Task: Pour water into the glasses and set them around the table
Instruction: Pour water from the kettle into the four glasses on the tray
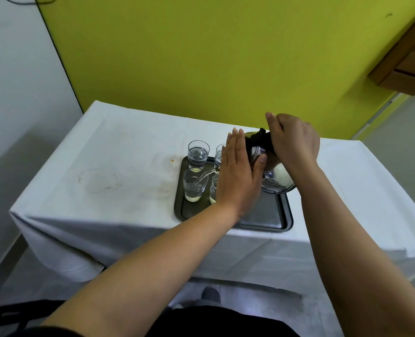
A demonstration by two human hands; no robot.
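Left hand (238,176) flat against tilted kettle (278,176), right hand (294,142) gripping handle.

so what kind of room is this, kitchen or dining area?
Probably a plain dining or serving room, not clearly a kitchen: a small table under a white tablecloth, a metal tray of water glasses, and a steel kettle mid-pour against a bare yellow-green wall.

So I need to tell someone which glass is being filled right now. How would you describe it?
On the white-clothed table sits a dark metal tray holding four glasses. The one being filled is the near-left glass, at the tray's front left corner. It alone has a stream of water arcing into it from the tilted steel kettle.
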